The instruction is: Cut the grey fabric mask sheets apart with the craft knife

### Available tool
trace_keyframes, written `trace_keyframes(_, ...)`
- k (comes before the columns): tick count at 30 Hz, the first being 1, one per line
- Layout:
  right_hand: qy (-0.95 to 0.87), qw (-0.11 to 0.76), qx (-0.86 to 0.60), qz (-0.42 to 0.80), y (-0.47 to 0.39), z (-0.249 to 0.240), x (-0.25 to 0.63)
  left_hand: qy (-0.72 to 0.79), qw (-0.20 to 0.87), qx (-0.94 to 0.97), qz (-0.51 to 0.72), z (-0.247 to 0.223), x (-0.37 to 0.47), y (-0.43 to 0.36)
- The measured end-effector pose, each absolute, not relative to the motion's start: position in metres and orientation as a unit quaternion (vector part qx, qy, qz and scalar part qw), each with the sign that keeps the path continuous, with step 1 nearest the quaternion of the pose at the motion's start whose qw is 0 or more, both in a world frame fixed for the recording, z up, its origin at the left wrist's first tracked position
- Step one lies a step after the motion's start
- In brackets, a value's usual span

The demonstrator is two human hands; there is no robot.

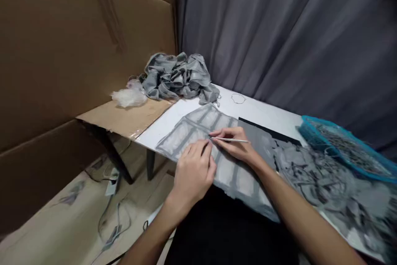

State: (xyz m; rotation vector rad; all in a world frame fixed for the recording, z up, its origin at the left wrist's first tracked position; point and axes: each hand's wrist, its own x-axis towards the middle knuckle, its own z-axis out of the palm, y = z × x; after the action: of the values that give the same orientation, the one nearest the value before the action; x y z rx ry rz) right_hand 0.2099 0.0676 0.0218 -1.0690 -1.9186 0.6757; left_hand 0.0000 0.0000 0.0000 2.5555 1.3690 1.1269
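Observation:
A sheet of grey fabric [231, 172] with pale panels and darker grey bands lies over the table's front edge and hangs toward my lap. My left hand [195, 168] is closed on it, fingertips bunched together, though what exactly they pinch is hidden. Close beside it, my right hand [234, 141] grips a thin whitish stick-like tool [232, 139] with a dark tip. That tip meets the fabric near my left fingertips. The tool's exact kind is too small to tell.
A heap of grey fabric [178, 75] and a clear plastic bag [130, 96] are at the back left. Grey scraps [322, 174] and a blue-rimmed mesh basket [338, 126] lie to the right. Cardboard walls [83, 50] rise left, a curtain [263, 37] behind. Cables [116, 215] trail on the floor.

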Motion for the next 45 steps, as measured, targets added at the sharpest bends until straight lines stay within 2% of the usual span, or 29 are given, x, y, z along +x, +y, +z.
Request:
trace_keyframes(7,-0.770,0.405,-0.427,0.246,0.062,0.023,0.209,0.442,0.012,0.820,0.365,0.000,0.000,0.000)
trace_keyframes(11,-0.786,0.381,-0.449,0.189,0.059,0.026,0.204,0.442,0.010,0.818,0.368,0.001,0.000,-0.001)
trace_keyframes(15,-0.814,0.332,-0.465,0.101,0.054,0.028,0.199,0.443,0.014,0.818,0.367,0.001,0.000,-0.001)
trace_keyframes(20,-0.876,0.236,-0.421,0.006,0.052,0.029,0.200,0.443,0.014,0.817,0.370,0.000,0.000,0.000)
trace_keyframes(23,-0.890,0.207,-0.406,-0.035,0.054,0.027,0.200,0.443,0.016,0.814,0.375,0.000,0.000,0.000)
trace_keyframes(26,-0.878,0.233,-0.416,-0.022,0.056,0.024,0.199,0.441,0.016,0.814,0.377,0.000,0.001,-0.001)
trace_keyframes(32,-0.794,0.375,-0.470,0.089,0.060,0.022,0.194,0.437,0.014,0.814,0.381,-0.001,0.001,0.001)
trace_keyframes(40,-0.734,0.427,-0.519,0.098,0.070,0.025,0.188,0.442,0.013,0.816,0.372,-0.003,0.001,0.001)
trace_keyframes(45,-0.739,0.429,-0.482,0.193,0.064,0.026,0.198,0.444,0.010,0.814,0.374,-0.003,0.000,0.000)
